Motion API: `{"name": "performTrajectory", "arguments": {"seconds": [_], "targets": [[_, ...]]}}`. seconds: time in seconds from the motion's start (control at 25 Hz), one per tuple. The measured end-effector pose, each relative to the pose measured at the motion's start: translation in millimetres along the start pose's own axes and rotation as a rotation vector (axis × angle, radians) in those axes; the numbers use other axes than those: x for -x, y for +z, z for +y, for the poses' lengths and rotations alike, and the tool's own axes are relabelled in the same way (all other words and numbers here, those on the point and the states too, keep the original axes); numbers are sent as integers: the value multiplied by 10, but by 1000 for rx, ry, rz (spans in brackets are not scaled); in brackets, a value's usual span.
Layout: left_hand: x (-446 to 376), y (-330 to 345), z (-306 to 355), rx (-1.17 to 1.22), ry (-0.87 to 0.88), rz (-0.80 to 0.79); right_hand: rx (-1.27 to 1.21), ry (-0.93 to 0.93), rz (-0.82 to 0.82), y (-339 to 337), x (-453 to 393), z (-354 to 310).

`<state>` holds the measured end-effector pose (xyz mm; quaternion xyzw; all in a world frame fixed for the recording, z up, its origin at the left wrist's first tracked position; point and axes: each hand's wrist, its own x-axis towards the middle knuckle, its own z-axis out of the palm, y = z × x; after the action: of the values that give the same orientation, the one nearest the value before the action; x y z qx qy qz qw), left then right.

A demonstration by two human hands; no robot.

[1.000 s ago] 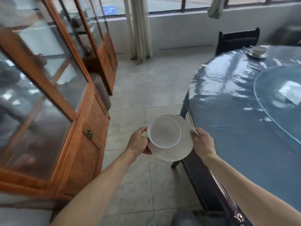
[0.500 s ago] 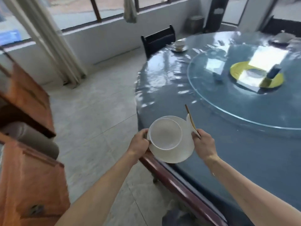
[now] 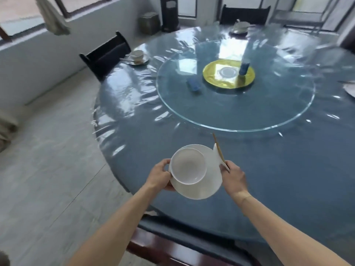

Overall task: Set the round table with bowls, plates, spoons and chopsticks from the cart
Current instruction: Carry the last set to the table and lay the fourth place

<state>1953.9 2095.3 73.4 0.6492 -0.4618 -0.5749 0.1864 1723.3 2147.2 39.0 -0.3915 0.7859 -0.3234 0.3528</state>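
My left hand (image 3: 160, 175) grips the left rim of a white plate (image 3: 199, 189) with a white bowl (image 3: 188, 168) sitting on it. The pair hovers over the near edge of the round table (image 3: 134, 135), which wears a blue cloth under clear plastic. My right hand (image 3: 233, 176) holds a white spoon (image 3: 217, 154) and wooden chopsticks (image 3: 219, 148) upright against the plate's right rim. Set places with bowl and plate lie at the far left (image 3: 136, 57) and far back (image 3: 240, 27) of the table.
A glass turntable (image 3: 192, 110) fills the table's middle, carrying a yellow disc (image 3: 211, 77), a blue can (image 3: 244, 68) and a small blue object (image 3: 194, 85). Dark chairs stand at the far left (image 3: 105, 54) and back (image 3: 245, 14). A plate edge (image 3: 349, 89) shows at right.
The view has swung right from the wooden cabinet to the table. My hands, still carrying the plate, bowl, spoon and chopsticks, have moved over the table's near edge.
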Motion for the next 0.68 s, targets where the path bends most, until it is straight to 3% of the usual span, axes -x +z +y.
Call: {"name": "performTrajectory", "arguments": {"seconds": [0.36,0.68], "targets": [[-768,135,-223,-141,-10,-227,-30,220,131,352,-64,437],[-1142,228,-458,-248,30,-271,-18,320,192,618,-113,622]]}}
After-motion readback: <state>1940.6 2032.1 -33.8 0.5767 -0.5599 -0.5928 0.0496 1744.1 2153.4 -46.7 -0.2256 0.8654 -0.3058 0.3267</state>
